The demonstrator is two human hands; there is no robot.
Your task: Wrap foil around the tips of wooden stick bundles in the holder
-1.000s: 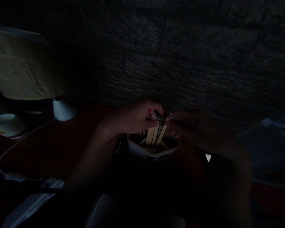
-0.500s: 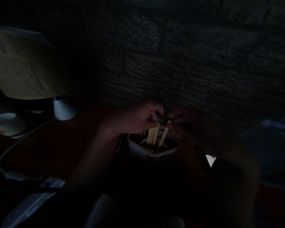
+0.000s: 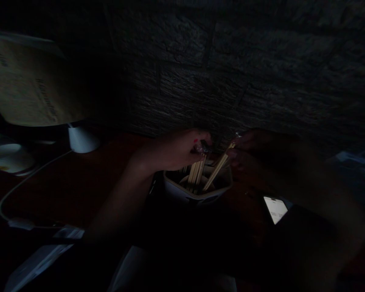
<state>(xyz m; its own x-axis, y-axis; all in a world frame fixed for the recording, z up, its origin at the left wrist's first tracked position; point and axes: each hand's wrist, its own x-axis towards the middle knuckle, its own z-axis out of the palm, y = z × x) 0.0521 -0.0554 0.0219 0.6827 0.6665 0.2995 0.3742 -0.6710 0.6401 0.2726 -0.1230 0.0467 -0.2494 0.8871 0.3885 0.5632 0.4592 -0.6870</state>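
The thin wooden sticks (image 3: pixel 194 174) stand in a pale, angular container (image 3: pixel 182 193), their lower ends within a round rim inside it. A second small bunch (image 3: pixel 217 170) slants up from the same container toward the right, apart from the others at the top.

The left hand (image 3: pixel 182 149) is closed, with its fingers curled around a shiny, crumpled wrap (image 3: pixel 200 148) at the top of the upright sticks. The right hand (image 3: pixel 246 148) is nearly closed, its fingertips pinching the upper end of the slanting bunch; its far fingers are lost in the dark, and a small shiny bit shows at their tips.

Right of the container, a phone (image 3: pixel 276 209) with a lit screen lies on the reddish worktop (image 3: pixel 57 186). To the left stand a lamp with a printed shade (image 3: pixel 27 83) and a pale cone-shaped base (image 3: pixel 83 140), a cord (image 3: pixel 10 190) and a pale bowl (image 3: pixel 9 157). A rough stone wall (image 3: pixel 182 81) rises behind.
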